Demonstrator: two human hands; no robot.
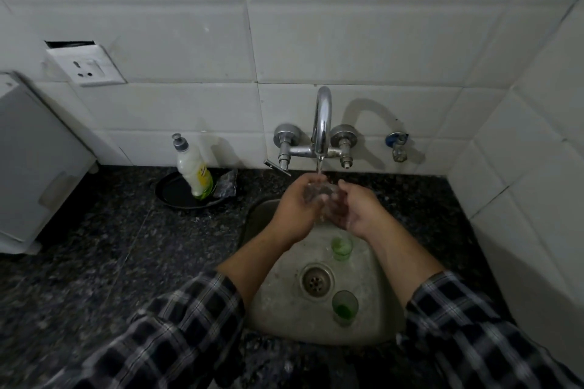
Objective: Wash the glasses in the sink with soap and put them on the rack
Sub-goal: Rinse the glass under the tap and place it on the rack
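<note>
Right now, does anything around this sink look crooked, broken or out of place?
Yes. The wall socket sits askew, with a dark gap in the tile above its plate. The soap bottle leans tilted in a black dish instead of standing upright.

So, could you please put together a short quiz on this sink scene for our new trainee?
1. True or false: water is running from the tap onto the clear glass held between the left hand and right hand.
2. How many green-tinted glasses stand in the sink?
3. Where is the soap bottle? A) in the sink B) leaning in a dark dish on the counter, left of the tap C) in the right hand

Key: 1 true; 2 two, one beyond the drain, one nearer; 3 B.
</note>
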